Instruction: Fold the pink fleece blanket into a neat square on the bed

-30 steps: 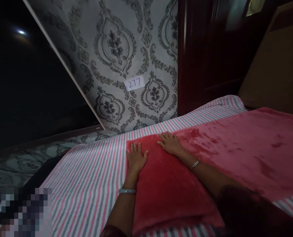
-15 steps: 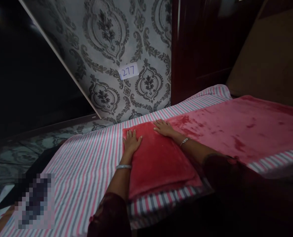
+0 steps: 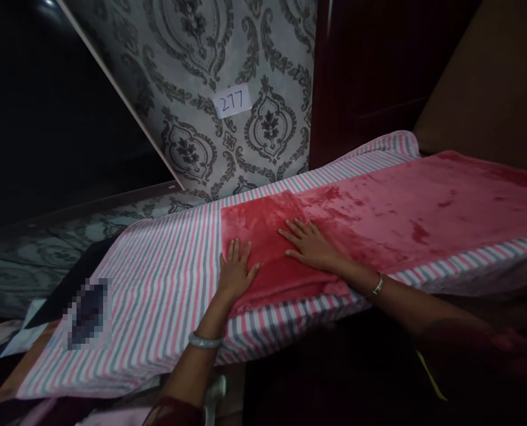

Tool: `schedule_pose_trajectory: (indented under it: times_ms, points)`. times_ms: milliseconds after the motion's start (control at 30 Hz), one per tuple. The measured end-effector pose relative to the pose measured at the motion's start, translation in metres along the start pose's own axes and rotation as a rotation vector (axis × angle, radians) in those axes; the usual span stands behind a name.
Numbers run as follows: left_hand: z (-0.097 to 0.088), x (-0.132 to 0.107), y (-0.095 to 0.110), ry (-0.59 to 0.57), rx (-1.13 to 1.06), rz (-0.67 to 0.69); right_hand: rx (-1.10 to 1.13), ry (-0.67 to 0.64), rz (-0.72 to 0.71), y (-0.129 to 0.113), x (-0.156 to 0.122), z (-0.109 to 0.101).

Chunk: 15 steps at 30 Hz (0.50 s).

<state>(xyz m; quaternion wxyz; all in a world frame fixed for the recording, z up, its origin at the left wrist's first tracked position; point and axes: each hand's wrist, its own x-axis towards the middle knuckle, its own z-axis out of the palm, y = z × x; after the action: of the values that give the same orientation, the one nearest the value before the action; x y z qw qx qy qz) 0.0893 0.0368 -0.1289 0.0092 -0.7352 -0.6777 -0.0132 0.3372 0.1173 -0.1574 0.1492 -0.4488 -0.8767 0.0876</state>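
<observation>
A plush red blanket lies across a striped sheet, its left end folded over into a smooth darker panel. My left hand rests palm down with fingers spread at the left edge of that folded panel. Flat on the panel's right part is my right hand, fingers also spread. Neither hand grips the cloth. A bangle circles my left wrist and a thin bracelet my right.
Behind stands a patterned wall with a paper label reading 277. A large dark screen leans in at the left, and a dark red door-like panel rises at the back. A blurred-out item sits on the sheet's left.
Both hands have slid toward me over the folded panel, and the right has also shifted to the right. The panel's far part now shows lighter brushed pile. The view has tilted down.
</observation>
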Motion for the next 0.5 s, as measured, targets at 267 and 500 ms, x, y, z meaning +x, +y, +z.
schedule_pose_trajectory:
  times_ms: [267, 500]
  points:
    - [0.001, 0.006, -0.005, 0.014, 0.012, 0.011, 0.039, -0.01, -0.012, 0.017, -0.003, -0.002]
    - [0.004, 0.009, -0.007, 0.035, -0.027, 0.009, 0.139, 0.137, 0.232, 0.025, -0.049, -0.027]
